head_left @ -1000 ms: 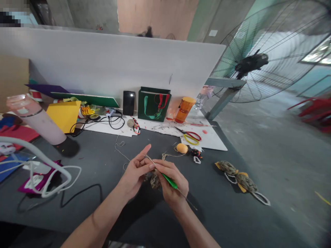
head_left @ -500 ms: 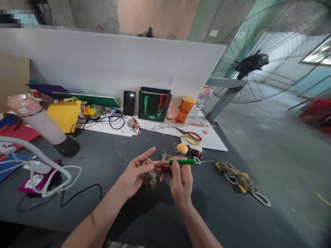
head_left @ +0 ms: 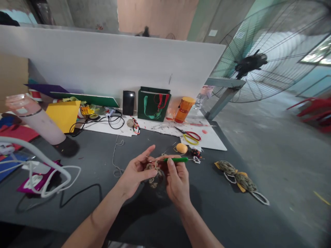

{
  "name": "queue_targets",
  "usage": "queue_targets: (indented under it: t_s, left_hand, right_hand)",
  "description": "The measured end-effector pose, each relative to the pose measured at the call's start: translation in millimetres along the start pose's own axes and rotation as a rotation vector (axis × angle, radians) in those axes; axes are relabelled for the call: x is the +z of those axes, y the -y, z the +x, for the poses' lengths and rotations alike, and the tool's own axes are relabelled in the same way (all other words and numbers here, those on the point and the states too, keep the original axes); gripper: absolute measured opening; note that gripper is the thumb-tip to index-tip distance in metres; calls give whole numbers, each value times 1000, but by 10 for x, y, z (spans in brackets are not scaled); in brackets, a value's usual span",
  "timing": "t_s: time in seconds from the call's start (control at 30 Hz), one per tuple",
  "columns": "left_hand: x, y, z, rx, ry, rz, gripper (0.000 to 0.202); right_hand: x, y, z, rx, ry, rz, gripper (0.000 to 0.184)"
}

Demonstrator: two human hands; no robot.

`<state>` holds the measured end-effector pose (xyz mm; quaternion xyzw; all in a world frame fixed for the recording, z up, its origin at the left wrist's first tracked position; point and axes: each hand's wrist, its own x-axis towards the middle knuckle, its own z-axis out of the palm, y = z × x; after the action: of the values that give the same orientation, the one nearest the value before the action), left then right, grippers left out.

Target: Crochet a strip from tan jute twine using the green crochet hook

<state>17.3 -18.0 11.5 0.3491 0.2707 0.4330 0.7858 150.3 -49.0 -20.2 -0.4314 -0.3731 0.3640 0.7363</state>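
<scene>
My right hand (head_left: 177, 181) grips a green-handled crochet hook (head_left: 176, 159), held level with its metal tip pointing left. My left hand (head_left: 137, 170) pinches a small brownish crocheted piece (head_left: 153, 172) between thumb and fingers, index finger stretched out. The hook tip meets the piece between both hands. A thin twine strand (head_left: 115, 156) runs from the work across the dark table (head_left: 103, 151) toward the back.
An orange ball (head_left: 181, 148) and beaded bits lie just beyond my hands. Brown crocheted pieces with white beads (head_left: 239, 179) lie to the right. Scissors (head_left: 190, 136), a green gift bag (head_left: 153, 103), an orange jar (head_left: 184, 109), a pink bottle (head_left: 36, 119) and white cables (head_left: 43, 172) surround the spot. A big fan (head_left: 258, 62) stands at right.
The hook swung from pointing down-right in my right hand to lying level, tip leftward at the piece. The crocheted piece rose slightly and the twine loop on the table shifted.
</scene>
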Motion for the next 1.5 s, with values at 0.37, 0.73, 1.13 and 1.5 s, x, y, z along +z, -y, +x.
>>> queue_targets:
  t_s: [0.37,0.73,1.13,1.5]
  left_hand:
    - [39,55,26,81,-110,-54,63]
    - [33,20,13,39,-95,-52,80]
    - [11,29,16,-41,-98,-130,70]
    - [-50,-8,47,-141,31,-143,56]
  right_hand:
    - [-5,147,-22,-498,205,-332,14]
    - [-5,222,-19,-359,161,-335,13]
    - [4,194,-80,-414,98,-426,16]
    - [12,187,-50,-109,112,-96,19]
